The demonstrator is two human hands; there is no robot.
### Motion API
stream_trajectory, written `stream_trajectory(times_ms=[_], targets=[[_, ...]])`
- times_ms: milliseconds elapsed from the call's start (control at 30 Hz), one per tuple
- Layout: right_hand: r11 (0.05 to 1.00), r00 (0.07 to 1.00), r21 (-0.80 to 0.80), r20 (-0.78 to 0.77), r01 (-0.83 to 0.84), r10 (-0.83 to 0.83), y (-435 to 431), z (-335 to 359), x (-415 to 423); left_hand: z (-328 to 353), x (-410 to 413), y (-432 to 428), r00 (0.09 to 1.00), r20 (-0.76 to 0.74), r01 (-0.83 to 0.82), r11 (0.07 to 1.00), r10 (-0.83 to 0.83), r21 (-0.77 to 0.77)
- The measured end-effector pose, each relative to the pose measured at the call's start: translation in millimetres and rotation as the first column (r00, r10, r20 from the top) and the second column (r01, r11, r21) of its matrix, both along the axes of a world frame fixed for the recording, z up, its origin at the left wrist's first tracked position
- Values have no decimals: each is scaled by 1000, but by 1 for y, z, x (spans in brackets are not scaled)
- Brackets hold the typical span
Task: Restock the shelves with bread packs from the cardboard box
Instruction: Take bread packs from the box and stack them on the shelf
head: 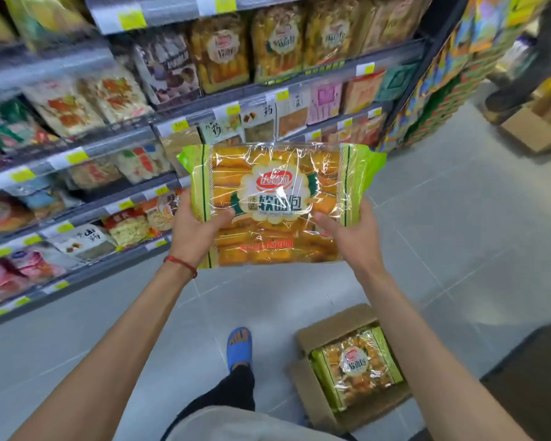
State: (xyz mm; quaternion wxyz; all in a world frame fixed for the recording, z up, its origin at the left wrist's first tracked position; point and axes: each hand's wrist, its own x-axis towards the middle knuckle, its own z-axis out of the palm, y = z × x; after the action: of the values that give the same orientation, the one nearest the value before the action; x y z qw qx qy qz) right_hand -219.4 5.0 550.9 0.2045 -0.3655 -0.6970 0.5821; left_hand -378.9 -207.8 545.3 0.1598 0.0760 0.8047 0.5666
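**Bread pack held in both hands before the shelves**

Our left hand (194, 232) pinches the lower left edge of the bread pack (275, 203), thumb across the clear front, fingers hidden behind. A red cord bracelet (181, 264) circles that wrist. Our right hand (352, 238) clamps the lower right edge the same way. We hold the pack upright, label facing us, off the floor and clear of the shelves (134, 138) on our left. Matching packs (277, 43) stand along an upper shelf. Below, the open cardboard box (312, 337) sits on the tiled floor beside our blue sandal (239, 346), another bread pack (357, 366) lying flat inside.
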Motion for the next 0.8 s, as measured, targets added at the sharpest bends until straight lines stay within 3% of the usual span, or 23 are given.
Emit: stream_trajectory(times_ms=[367,633,800], targets=[[998,992,36,-119,50,-46,49,42,-142,56,-155,59,996,-68,62,995,-57,75],[995,988,65,-143,73,-64,158,55,-232,83,-238,165,982,-185,65,994,-48,89],[996,987,88,-158,21,-7,246,72,-286,107,-286,250,961,-269,75,997,-70,8]])
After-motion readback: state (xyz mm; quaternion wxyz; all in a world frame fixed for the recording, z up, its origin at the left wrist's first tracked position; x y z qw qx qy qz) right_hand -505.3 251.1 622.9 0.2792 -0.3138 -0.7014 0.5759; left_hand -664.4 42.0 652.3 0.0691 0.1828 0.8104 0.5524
